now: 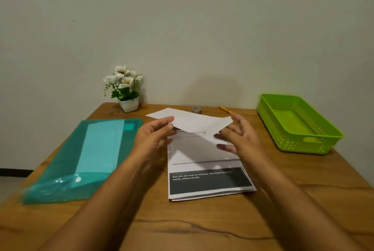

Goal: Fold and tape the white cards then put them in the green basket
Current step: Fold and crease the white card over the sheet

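Note:
A white card is held in the air above the middle of the table. My left hand pinches its left edge between thumb and fingers. My right hand is at the card's right end with fingers spread and blurred; its fingertips are under the card's right corner. The green basket stands empty at the table's right edge, well right of my right hand. A small roll of tape sits behind the card near the wall.
A stack of printed sheets lies under my hands. A teal plastic folder lies on the left. A white pot of flowers and a yellow pen stand at the back of the wooden table.

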Tool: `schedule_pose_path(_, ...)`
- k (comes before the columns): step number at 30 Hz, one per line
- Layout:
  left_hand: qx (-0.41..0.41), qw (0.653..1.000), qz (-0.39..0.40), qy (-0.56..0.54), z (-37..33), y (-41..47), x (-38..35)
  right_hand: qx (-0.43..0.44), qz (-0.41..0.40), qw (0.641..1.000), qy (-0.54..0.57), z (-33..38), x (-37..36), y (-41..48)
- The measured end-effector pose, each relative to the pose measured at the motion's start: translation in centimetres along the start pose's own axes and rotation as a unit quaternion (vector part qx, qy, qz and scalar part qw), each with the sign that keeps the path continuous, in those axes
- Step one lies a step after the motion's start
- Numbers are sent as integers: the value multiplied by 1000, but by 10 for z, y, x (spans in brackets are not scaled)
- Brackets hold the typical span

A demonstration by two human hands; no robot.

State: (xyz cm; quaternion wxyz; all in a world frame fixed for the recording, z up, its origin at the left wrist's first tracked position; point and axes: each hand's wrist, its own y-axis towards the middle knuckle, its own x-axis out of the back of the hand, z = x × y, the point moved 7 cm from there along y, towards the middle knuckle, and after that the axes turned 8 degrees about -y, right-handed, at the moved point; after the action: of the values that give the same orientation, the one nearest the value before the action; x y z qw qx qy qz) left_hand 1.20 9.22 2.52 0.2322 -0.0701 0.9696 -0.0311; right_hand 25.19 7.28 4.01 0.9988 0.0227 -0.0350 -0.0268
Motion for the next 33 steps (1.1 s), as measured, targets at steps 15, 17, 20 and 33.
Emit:
schedule_pose_path(15, -179, 824, -60, 535, 21, 38, 26, -146, -21, 984, 101, -65, -24, 27)
schedule_pose_path(17, -259, 779, -75, 567, 14, 20, 14, -142, -24, 986, 83, -66, -30, 28)
schedule_pose_path(20, -300, 763, 113, 561, 29, -9, -26, -154, -19, 985, 77, -69, -41, 29)
schedule_pose_path(33, -258, 779, 126, 557, 55, 11, -23, -29, 53, 970, -234, -56, -15, 34)
